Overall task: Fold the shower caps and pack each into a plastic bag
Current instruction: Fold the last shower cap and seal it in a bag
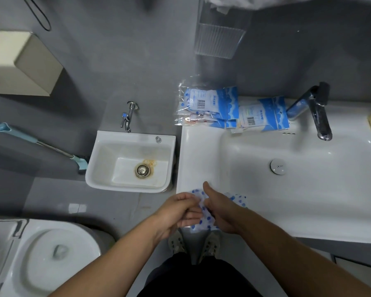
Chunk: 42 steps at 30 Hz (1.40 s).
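Observation:
A clear shower cap with blue dots [206,218] lies bunched at the front left corner of the white washbasin counter [193,151]. My left hand [178,213] grips its left side with curled fingers. My right hand [220,209] holds its right side, thumb raised over the cap; part of the cap [238,199] shows beyond that hand. Several packed plastic bags with blue-and-white printed cards [210,106] lie stacked at the counter's back left, and another bag [262,114] rests beside the tap.
A dark tap [317,112] arches over the basin with its drain plug [277,166]. A small low sink [130,162] with its own tap [128,116] stands left. A toilet [41,254] sits at lower left; a blue-handled brush [39,143] leans by the wall.

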Tool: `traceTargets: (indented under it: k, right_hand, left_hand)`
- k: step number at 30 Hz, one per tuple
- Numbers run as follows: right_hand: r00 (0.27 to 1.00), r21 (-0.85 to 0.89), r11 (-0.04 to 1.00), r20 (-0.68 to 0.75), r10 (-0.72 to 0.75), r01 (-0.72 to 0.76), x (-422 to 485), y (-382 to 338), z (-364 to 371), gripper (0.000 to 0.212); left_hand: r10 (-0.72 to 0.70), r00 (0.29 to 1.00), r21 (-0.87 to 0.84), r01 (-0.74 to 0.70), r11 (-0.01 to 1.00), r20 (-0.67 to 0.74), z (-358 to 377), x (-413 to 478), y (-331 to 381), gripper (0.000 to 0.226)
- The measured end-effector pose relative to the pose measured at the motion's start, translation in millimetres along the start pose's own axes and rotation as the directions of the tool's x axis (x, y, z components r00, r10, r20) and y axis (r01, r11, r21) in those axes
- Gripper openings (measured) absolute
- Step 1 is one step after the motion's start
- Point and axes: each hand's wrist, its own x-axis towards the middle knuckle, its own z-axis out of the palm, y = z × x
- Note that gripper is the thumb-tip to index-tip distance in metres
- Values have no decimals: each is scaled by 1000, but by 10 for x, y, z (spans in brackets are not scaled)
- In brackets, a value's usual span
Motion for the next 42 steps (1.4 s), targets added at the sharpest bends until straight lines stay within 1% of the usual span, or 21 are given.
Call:
traceTargets:
  k: [4, 6, 8, 9, 10, 11, 13, 16, 18, 20, 22, 25, 29, 31, 33, 34, 36, 37, 39, 41, 42]
  right_hand:
    - [988, -97, 992, -125, -93, 81, -131, -4, -85, 63]
    - [943, -207, 963, -249, -220, 170, -185, 5, -207, 46]
    - [789, -535, 822, -412, -455, 195, -167, 9, -446, 36]
    - [702, -710, 696, -443, -558, 105, -155, 10, -576, 38]
    - [665, -808, 590, -440, -603, 1, -152, 15, -678, 48]
    - [691, -840, 537, -436, -577, -82, -140, 17, -767, 61]
    - [796, -806, 577, -434, -422, -133, -123, 3, -897, 72]
    - [881, -638, 769, -340, -328, 41, -184, -61, -928, 53]
    - [914, -408, 902, -298, -276, 139, -285, -101, -829, 51]
    - [965, -127, 972, -150, -215, 196, -332, -88, -671, 58]
    - [983, 50, 982, -22, -183, 184, -288, -14, -492, 64]
    - [989, 183, 973, 8, -148, 143, -145, 103, -325, 66]
    - [992, 348, 931, 18, -126, 111, -29, 186, -288, 66]
    - [992, 377, 920, 22, -122, 105, -13, 191, -259, 64]
    - [994, 384, 918, 2, -112, 102, 13, 193, -230, 59]
    - [994, 392, 914, -11, -111, 106, 23, 198, -219, 56]
    - [992, 417, 901, -21, -125, 122, 38, 202, -211, 51]
    - [990, 421, 897, -22, -136, 133, 50, 202, -212, 47]
    - [983, 343, 921, -68, -172, 185, 61, 205, -200, 34]
    - [931, 40, 951, -219, -291, 307, 63, 214, -185, 19]
    - [867, -176, 915, -295, -401, 363, 59, 233, -187, 11]
  left_hand:
    - [-68, 997, -51, 71, 996, 42, -1, 40, -76, 42]
    - [-105, 992, -99, 112, 989, 72, -26, 75, -87, 49]
    - [-129, 985, -155, 146, 977, 110, -42, 110, -59, 53]
    - [-136, 982, -163, 156, 974, 128, -47, 124, -42, 55]
    - [-139, 979, -166, 163, 973, 147, -54, 137, -30, 57]
    - [-142, 976, -170, 171, 971, 168, -58, 144, -20, 59]
    - [-150, 967, -173, 187, 967, 206, -72, 151, -27, 62]
    - [-144, 963, -180, 187, 966, 228, -93, 169, -86, 67]
    - [-130, 966, -191, 174, 966, 224, -100, 183, -129, 72]
    - [-112, 969, -203, 158, 966, 222, -86, 177, -156, 76]
    - [-94, 969, -219, 146, 965, 230, -74, 149, -161, 69]
    - [-92, 971, -188, 135, 973, 222, -75, 81, -137, 62]
    - [-9, 999, 136, 4, 991, 40, 9, 3, -24, 39]
    - [201, 972, 428, -133, 894, -118, 47, 23, -14, 21]
    - [364, 910, 628, -165, 760, -201, 92, 28, -17, 15]
    - [340, 916, 570, -167, 804, -211, 118, 12, -9, 13]
    - [121, 984, 223, -90, 971, -131, 178, -21, 5, 17]
    - [34, 998, 72, -30, 997, -58, 190, -33, 9, 23]
    - [-42, 999, -37, 42, 998, -6, 153, -2, -8, 29]
    - [-66, 998, -42, 66, 997, -6, 112, 43, -33, 27]
    - [-74, 997, -25, 74, 997, -15, 101, 43, -31, 26]
